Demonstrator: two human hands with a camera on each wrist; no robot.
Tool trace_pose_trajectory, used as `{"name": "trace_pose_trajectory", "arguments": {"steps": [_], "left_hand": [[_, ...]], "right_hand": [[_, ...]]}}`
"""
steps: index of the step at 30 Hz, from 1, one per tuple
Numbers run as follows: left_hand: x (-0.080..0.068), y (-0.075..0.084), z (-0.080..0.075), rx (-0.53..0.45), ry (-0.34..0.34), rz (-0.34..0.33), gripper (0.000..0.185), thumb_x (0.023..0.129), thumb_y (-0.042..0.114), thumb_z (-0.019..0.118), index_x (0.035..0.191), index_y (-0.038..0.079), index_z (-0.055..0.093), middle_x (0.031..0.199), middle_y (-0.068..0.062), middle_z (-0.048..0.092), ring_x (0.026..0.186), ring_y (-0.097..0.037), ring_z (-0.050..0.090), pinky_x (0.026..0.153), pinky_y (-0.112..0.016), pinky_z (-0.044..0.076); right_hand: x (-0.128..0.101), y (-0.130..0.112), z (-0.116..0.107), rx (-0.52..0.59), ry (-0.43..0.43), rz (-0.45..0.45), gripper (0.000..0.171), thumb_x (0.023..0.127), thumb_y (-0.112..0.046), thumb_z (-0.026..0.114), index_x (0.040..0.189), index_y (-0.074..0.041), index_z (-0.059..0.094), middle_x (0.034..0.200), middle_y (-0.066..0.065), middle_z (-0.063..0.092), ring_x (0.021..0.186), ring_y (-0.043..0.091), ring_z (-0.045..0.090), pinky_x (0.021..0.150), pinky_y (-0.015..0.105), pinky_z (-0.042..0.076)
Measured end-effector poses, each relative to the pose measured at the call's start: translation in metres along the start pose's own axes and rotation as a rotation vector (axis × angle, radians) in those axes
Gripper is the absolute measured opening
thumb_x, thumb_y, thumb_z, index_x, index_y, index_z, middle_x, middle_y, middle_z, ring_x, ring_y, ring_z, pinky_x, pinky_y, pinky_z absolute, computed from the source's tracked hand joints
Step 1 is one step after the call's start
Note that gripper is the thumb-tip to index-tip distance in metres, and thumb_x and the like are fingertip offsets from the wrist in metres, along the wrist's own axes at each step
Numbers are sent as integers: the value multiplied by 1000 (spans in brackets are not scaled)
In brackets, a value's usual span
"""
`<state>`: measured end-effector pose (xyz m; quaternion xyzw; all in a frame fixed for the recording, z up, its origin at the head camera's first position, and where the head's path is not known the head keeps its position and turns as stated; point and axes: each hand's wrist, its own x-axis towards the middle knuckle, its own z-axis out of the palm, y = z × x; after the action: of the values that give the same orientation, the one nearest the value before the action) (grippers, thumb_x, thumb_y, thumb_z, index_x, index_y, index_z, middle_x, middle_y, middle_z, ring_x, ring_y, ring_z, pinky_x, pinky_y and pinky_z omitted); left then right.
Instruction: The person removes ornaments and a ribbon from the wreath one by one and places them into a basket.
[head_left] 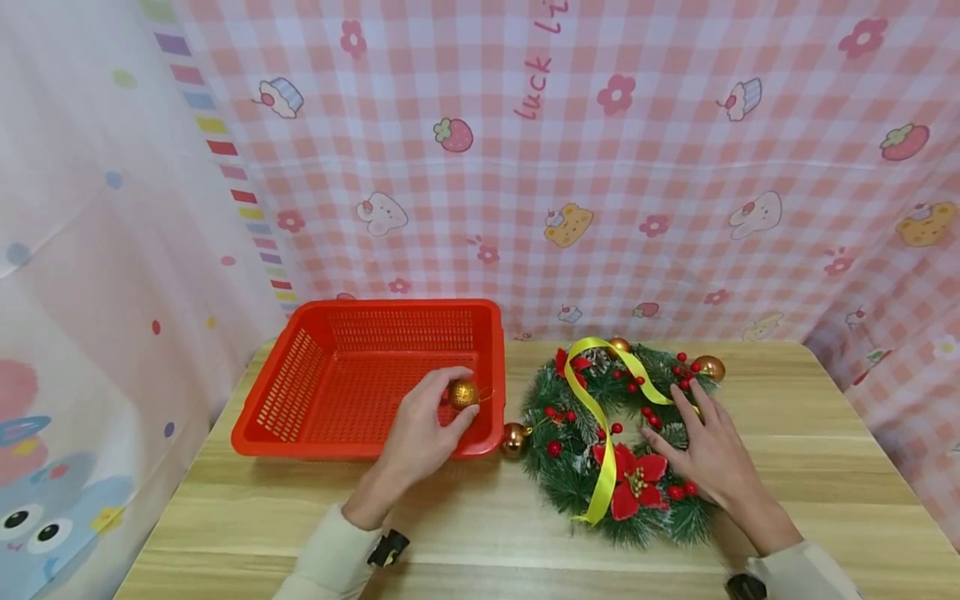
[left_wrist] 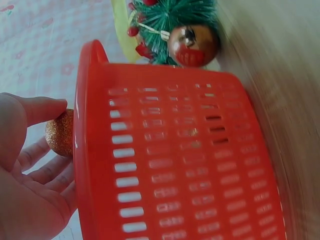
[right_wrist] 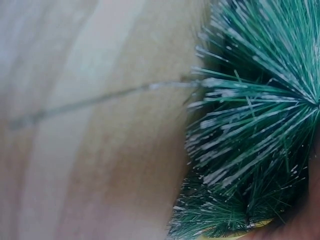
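Head view shows one red plastic basket [head_left: 330, 379], rectangular with slotted walls, at nine o'clock of one round wreath [head_left: 618, 442] of bristly green needles on a pale wooden table [head_left: 480, 533]. The left hand [head_left: 420, 437] reaches over the basket's near rim, thumb and fingers curled round one glittery gold ball [head_left: 463, 394] held just inside the basket's near right corner. In the left wrist view that ball [left_wrist: 60, 134] looks rough and sparkling beside the basket wall [left_wrist: 170, 165]. Three smooth shiny gold balls sit on the wreath: at nine o'clock [head_left: 513, 438], twelve o'clock [head_left: 619, 344] and one o'clock [head_left: 709, 367]. One yellow satin ribbon [head_left: 600, 417] loops across it, with many small red berries and a red fabric flower [head_left: 637, 487]. The right hand [head_left: 708, 454] lies flat, fingers spread, on the wreath's three-o'clock side, gripping nothing. The right wrist view shows only needles [right_wrist: 260, 125] and wood grain.
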<state>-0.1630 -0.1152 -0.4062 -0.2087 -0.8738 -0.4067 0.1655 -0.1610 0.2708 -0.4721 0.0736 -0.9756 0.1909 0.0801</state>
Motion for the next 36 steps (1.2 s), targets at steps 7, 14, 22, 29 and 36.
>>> {"name": "trace_pose_trajectory", "arguments": {"steps": [7,14,22,29,36], "left_hand": [[-1,-9,-8,28,8,-23,44,83,3,78,123,8,60,115,-7,64,92,-16,62,81,-34,56],[-2,-14,-12,35,0,-49,45,84,4,78,125,9,59,117,-7,64,96,-17,62,85,-34,56],[-2,-16,-15,44,-1,-57,45,84,5,78,125,8,59,119,-8,64,97,-18,62,85,-34,56],[-3,-16,-15,58,-2,-52,45,84,5,77,126,7,59,121,-8,64,101,-18,62,87,-35,55],[-5,-18,-16,64,-11,-49,45,85,6,77,126,7,58,122,-8,64,100,-18,61,85,-35,54]], "right_hand": [[-1,-1,-1,-2,-12,5,87,94,-56,57,153,1,29,158,30,17,134,61,24,101,75,25],[-1,-1,0,0,-5,12,87,93,-56,58,153,1,29,159,30,18,135,60,24,101,76,25],[-1,-1,0,-1,1,6,87,93,-54,59,153,1,30,158,30,18,134,60,25,101,75,25],[0,0,1,-1,2,5,87,93,-54,60,152,2,30,157,31,19,134,61,25,101,75,25],[0,-1,0,-2,-5,14,88,93,-56,58,153,1,29,158,31,18,135,60,23,102,74,25]]}}
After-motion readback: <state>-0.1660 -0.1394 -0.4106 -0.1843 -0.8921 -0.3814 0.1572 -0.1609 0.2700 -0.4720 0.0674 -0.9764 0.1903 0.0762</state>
